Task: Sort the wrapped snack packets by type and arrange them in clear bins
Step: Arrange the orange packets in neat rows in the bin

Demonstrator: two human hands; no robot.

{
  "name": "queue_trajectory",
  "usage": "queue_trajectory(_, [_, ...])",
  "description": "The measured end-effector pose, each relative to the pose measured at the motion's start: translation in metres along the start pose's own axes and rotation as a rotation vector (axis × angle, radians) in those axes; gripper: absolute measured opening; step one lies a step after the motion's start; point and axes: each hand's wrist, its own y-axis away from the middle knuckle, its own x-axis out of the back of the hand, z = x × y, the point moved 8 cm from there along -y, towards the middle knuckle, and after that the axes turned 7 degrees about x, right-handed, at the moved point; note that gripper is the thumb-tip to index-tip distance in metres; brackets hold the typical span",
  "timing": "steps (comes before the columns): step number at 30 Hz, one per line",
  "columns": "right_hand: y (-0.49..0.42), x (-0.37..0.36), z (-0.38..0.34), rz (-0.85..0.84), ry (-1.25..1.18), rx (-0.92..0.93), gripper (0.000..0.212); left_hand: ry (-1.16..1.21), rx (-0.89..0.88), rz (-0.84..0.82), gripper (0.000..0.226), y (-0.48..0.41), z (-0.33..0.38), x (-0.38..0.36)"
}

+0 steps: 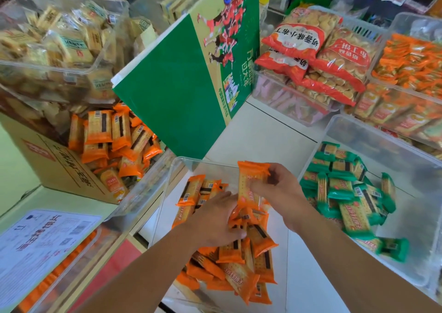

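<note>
**Hands sort snacks over a clear plastic bin [167, 188] heaped with orange-wrapped cracker packets [239, 277].**

Both forearms reach in from below. The right hand [284, 193] pinches a single orange packet [248, 193] upright above the heap, with the thumb across its face and the fingers curled over its top edge. The left hand [212, 219] lies palm down on the heap, fingertips bent over the packets; whether it grips them cannot be told. Green-wrapped cracker packets [346, 193] lie in the neighbouring clear bin [382, 145] to the right.

Clear overhead into orange-packet bin [178, 169] and green-packet bin [382, 150]; bare table [263, 131] behind; blocked back-left by upright green carton [181, 102], cardboard box [59, 164].
</note>
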Motion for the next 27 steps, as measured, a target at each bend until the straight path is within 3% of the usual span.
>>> queue_trajectory(4, [-0.009,-0.006,-0.007,-0.006,-0.073,0.072,0.040,-0.143,-0.056,0.010,0.074,0.007,-0.001,-0.002])
queue_trajectory(8, [-0.008,-0.023,0.009,-0.060,0.152,0.142,0.048,-0.213,-0.128,0.078,0.044,0.020,-0.010,0.003])
queue_trajectory(12, [-0.010,-0.039,0.021,-0.119,0.357,0.325,0.051,-0.113,-0.135,0.167,0.020,0.029,-0.019,0.015])
queue_trajectory(16, [-0.010,-0.047,0.032,-0.140,0.776,0.594,0.055,-0.010,-0.074,0.169,0.020,0.031,-0.029,0.014])
queue_trajectory(21, [-0.002,-0.047,0.024,0.038,1.253,0.732,0.066,-0.172,-0.037,0.209,0.039,0.019,-0.016,0.020])
queue_trajectory(27, [-0.005,-0.034,0.019,0.036,1.274,0.782,0.041,-0.371,-0.031,0.076,0.028,-0.005,-0.011,0.012])
